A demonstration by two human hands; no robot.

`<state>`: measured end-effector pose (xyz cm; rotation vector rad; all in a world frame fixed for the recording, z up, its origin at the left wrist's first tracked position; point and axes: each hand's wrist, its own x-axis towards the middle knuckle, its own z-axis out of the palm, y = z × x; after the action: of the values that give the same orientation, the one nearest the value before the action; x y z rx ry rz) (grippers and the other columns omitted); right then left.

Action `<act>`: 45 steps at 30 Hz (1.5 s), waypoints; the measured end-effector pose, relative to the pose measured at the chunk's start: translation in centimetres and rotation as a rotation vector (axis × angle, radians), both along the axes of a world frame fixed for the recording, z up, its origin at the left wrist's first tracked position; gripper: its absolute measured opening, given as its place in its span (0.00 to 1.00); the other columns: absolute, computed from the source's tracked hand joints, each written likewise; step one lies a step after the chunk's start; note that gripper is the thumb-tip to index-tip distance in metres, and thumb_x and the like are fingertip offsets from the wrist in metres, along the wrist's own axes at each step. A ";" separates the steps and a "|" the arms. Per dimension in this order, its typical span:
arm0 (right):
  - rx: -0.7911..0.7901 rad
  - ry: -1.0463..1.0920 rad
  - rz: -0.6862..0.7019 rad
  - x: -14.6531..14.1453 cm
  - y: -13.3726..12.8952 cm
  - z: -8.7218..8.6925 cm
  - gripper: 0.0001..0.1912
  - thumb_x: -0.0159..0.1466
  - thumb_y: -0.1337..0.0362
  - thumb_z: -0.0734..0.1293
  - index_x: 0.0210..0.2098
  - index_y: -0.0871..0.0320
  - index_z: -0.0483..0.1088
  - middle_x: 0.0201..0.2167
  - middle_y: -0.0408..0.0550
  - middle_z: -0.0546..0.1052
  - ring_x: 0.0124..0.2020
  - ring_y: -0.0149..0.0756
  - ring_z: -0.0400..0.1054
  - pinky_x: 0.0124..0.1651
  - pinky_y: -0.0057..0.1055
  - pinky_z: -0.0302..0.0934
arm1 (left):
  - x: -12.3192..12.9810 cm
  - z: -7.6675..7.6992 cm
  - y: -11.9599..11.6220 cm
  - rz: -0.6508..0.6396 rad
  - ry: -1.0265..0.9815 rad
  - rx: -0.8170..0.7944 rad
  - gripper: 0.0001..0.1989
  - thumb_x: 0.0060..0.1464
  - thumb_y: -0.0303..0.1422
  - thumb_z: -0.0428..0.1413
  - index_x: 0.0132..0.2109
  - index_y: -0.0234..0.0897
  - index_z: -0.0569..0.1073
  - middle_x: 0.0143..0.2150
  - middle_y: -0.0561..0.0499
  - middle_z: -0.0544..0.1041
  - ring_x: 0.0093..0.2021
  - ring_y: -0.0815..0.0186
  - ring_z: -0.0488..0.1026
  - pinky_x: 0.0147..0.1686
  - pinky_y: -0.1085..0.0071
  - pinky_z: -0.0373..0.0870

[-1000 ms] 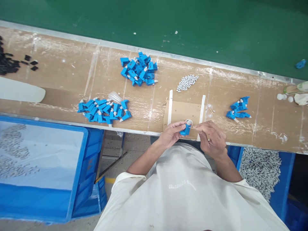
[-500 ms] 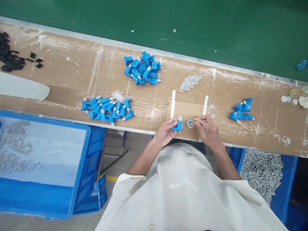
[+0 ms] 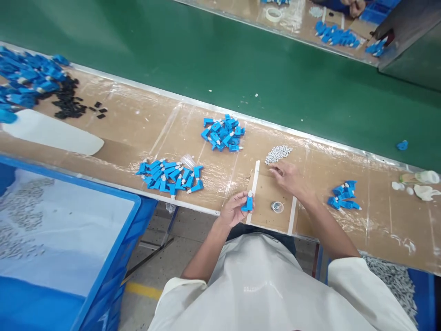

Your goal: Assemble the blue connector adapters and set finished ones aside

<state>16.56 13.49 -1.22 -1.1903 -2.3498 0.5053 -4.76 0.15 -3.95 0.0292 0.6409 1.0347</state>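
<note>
My left hand [image 3: 234,209] grips a blue plastic housing with a white tip [image 3: 248,203], held upright near the table's front edge. My right hand [image 3: 290,178] reaches over the table, its fingertips pinched beside the lower edge of a heap of small grey-white pieces [image 3: 279,153]. What those fingers hold, if anything, is too small to make out. Between my hands and nearer to me lies a small round clear dish [image 3: 277,207] with something dark in it. It rests on a cardboard sheet [image 3: 270,191] flanked by white tape strips [image 3: 255,177].
Blue housings lie in a back heap [image 3: 223,133], a left front heap [image 3: 170,177] and a small right group [image 3: 344,195]. Black pieces [image 3: 69,99] are far left, near a white scoop-shaped sheet [image 3: 58,133]. Blue crates [image 3: 138,207] stand below. A co-worker's hand [image 3: 356,7] shows across the green belt.
My right hand has left the dish and moved forward to the grey-white heap. My left hand still holds the blue housing. The camera view has tilted up, bringing the opposite table into sight.
</note>
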 end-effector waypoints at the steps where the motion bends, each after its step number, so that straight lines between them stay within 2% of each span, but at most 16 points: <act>1: 0.005 -0.014 0.023 -0.4 0.4 -0.3 0.09 0.69 0.66 0.65 0.41 0.57 0.79 0.33 0.49 0.78 0.32 0.38 0.71 0.38 0.35 0.66 | 0.0 -0.1 0.0 -0.012 -0.002 0.012 0.14 0.43 0.29 0.70 0.37 0.32 0.75 0.33 0.48 0.77 0.29 0.67 0.76 0.25 0.75 0.70; 5: -0.025 -0.080 0.097 -1.5 1.1 -1.0 0.10 0.70 0.65 0.65 0.37 0.56 0.78 0.32 0.49 0.77 0.33 0.37 0.70 0.39 0.34 0.64 | 0.2 -0.4 0.2 -0.047 0.002 0.053 0.18 0.42 0.34 0.72 0.36 0.31 0.75 0.33 0.48 0.77 0.29 0.67 0.76 0.26 0.74 0.70; 11: -0.089 -0.103 0.199 -2.4 1.4 -1.3 0.08 0.70 0.67 0.65 0.38 0.57 0.77 0.35 0.50 0.78 0.37 0.39 0.71 0.41 0.34 0.64 | 0.1 -1.0 0.1 -0.110 0.010 0.075 0.19 0.45 0.38 0.71 0.38 0.32 0.75 0.28 0.49 0.76 0.26 0.68 0.75 0.25 0.74 0.68; 17: -0.137 -0.316 0.185 -3.7 1.7 -0.6 0.11 0.71 0.67 0.62 0.38 0.58 0.76 0.36 0.52 0.77 0.36 0.40 0.71 0.39 0.35 0.62 | 0.0 -0.7 0.1 -0.113 -0.012 0.071 0.20 0.43 0.39 0.72 0.38 0.31 0.75 0.31 0.47 0.78 0.27 0.68 0.75 0.25 0.75 0.68; 20: -0.164 -0.385 0.177 -4.1 2.0 0.1 0.11 0.70 0.67 0.61 0.38 0.59 0.76 0.37 0.55 0.77 0.34 0.41 0.70 0.37 0.36 0.62 | 0.1 -0.5 0.3 -0.106 -0.021 0.069 0.20 0.42 0.38 0.72 0.38 0.31 0.76 0.30 0.48 0.77 0.27 0.68 0.75 0.25 0.75 0.68; 22: -0.203 -0.270 0.143 -4.0 2.1 0.9 0.10 0.70 0.66 0.62 0.36 0.59 0.74 0.35 0.54 0.77 0.34 0.40 0.71 0.37 0.36 0.64 | 0.1 -0.3 0.5 -0.074 -0.023 0.054 0.18 0.43 0.35 0.72 0.38 0.31 0.76 0.30 0.48 0.77 0.27 0.68 0.75 0.26 0.74 0.69; 25: -0.380 0.137 0.043 -3.3 1.1 2.6 0.12 0.70 0.56 0.65 0.35 0.57 0.73 0.30 0.48 0.77 0.30 0.36 0.71 0.35 0.35 0.68 | 0.0 0.3 0.7 -0.011 -0.023 0.000 0.14 0.46 0.31 0.69 0.37 0.32 0.75 0.32 0.48 0.76 0.30 0.67 0.76 0.27 0.73 0.70; 27: -0.551 0.407 -0.019 -2.7 -0.5 4.1 0.16 0.67 0.49 0.70 0.35 0.56 0.74 0.28 0.45 0.77 0.27 0.34 0.72 0.32 0.33 0.70 | -0.1 0.9 0.8 0.010 -0.021 -0.024 0.12 0.47 0.30 0.68 0.37 0.32 0.74 0.32 0.48 0.76 0.31 0.66 0.76 0.27 0.73 0.71; 29: -0.698 0.573 -0.061 -2.3 -2.7 5.4 0.18 0.62 0.47 0.74 0.34 0.57 0.75 0.26 0.45 0.78 0.25 0.33 0.73 0.28 0.31 0.71 | -0.2 1.6 0.7 0.019 -0.016 -0.022 0.12 0.48 0.30 0.67 0.38 0.33 0.74 0.33 0.48 0.77 0.32 0.66 0.76 0.28 0.73 0.71; 33: -0.921 0.737 -0.104 -2.3 -7.2 6.7 0.19 0.57 0.48 0.79 0.31 0.57 0.77 0.25 0.46 0.80 0.22 0.33 0.74 0.23 0.29 0.70 | -0.1 2.9 0.1 -0.019 0.011 0.051 0.14 0.46 0.33 0.69 0.38 0.34 0.74 0.36 0.46 0.79 0.34 0.64 0.78 0.29 0.72 0.71; 36: -1.025 0.841 -0.125 -2.5 -9.3 6.8 0.19 0.55 0.49 0.80 0.30 0.58 0.77 0.25 0.47 0.80 0.22 0.33 0.74 0.22 0.27 0.70 | 0.2 3.9 -0.6 -0.086 0.038 0.131 0.19 0.44 0.38 0.71 0.39 0.33 0.74 0.32 0.47 0.78 0.30 0.66 0.77 0.28 0.73 0.70; 41: -1.102 0.934 -0.133 -2.1 -10.9 6.8 0.19 0.53 0.50 0.81 0.29 0.58 0.77 0.24 0.47 0.80 0.21 0.31 0.74 0.22 0.25 0.71 | 0.9 5.7 -1.5 -0.133 0.093 0.194 0.24 0.41 0.43 0.74 0.39 0.33 0.76 0.28 0.52 0.76 0.24 0.71 0.73 0.24 0.75 0.69; 45: -1.113 0.943 -0.134 -1.8 -11.8 7.1 0.19 0.53 0.50 0.81 0.30 0.58 0.77 0.25 0.47 0.81 0.22 0.31 0.75 0.23 0.25 0.71 | 1.4 6.5 -2.1 -0.119 0.168 0.231 0.25 0.42 0.45 0.73 0.40 0.33 0.76 0.28 0.52 0.76 0.23 0.72 0.72 0.23 0.76 0.66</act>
<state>14.79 1.69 5.86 -1.0736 -1.0907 1.9425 -3.31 -1.99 2.52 0.3549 0.6604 0.9923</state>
